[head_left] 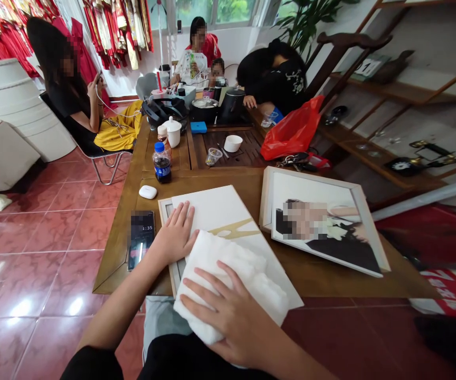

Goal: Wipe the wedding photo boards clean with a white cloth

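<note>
My left hand (174,235) lies flat with fingers extended on the upper left part of a white board (212,206) with a gold-tan design. Under the board's left edge shows a pale frame (163,208). A thick, folded white cloth (231,253) covers the near part of the board. My right hand (224,306) spans this cloth, fingers spread over its top and thumb at its near edge. To the right, a framed photo (342,253) lies tilted on the wooden table (228,177), its white border showing.
Left of the board are a phone (141,240), a white earbud case (148,191) and a cola bottle (162,163). Farther back sit a lidded cup (173,132), a white bowl (233,143) and a red plastic bag (293,129). Several people sit around the table.
</note>
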`<state>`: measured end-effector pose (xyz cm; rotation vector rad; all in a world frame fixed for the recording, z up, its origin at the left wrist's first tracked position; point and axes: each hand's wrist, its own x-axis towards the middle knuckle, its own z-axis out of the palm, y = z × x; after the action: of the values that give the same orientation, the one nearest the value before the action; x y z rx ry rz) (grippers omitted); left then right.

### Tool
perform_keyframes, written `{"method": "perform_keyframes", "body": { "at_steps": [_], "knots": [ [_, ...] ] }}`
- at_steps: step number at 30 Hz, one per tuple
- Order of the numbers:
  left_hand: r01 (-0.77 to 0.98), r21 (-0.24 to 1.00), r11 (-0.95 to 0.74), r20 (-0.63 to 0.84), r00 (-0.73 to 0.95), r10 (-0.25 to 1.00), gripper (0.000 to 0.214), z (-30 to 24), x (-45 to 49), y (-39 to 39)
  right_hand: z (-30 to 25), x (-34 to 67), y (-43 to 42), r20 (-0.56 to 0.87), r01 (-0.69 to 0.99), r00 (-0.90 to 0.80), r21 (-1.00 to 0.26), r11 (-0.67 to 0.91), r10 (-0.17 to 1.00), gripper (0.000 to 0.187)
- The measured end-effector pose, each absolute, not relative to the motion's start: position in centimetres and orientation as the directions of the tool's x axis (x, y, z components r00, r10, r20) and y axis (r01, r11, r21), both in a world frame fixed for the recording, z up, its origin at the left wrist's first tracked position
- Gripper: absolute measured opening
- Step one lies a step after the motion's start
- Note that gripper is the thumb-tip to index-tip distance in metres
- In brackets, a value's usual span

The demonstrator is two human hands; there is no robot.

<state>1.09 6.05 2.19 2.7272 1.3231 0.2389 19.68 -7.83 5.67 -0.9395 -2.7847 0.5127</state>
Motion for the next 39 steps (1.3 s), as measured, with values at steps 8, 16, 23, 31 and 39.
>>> {"method": "perform_keyframes", "body": {
  "at_steps": [8,16,23,31,39],
  "knots": [
    [0.774,0.172,-0.61,0.116,0.599,0.792,0.067,2.0,1.3,6.0,4.9,24.2,-8.5,0.258,0.67,-0.691,-0.123,0.732,0.675,0.058],
    [0.774,0.132,-0.62,0.112,0.609,0.785,0.067,2.1,1.3,6.1,4.0,28.9,-8.7,0.332,0.826,-0.513,-0.058,0.56,0.791,0.05],
    [0.77,0.139,-0.623,0.13,0.61,0.782,0.066,1.8,1.2,6.2,6.3,27.8,-7.2,0.371,0.8,-0.483,-0.179,0.572,0.793,0.048],
    [0.756,0.135,-0.641,0.153,0.623,0.767,0.065,1.6,1.1,6.3,6.1,21.0,-4.8,0.156,0.674,-0.66,-0.308,0.671,0.735,0.054],
    [0.759,0.141,-0.636,0.125,0.623,0.772,0.066,2.0,1.2,6.1,5.3,22.6,-4.6,0.13,0.749,-0.564,-0.334,0.572,0.815,0.048]
  ]
}}
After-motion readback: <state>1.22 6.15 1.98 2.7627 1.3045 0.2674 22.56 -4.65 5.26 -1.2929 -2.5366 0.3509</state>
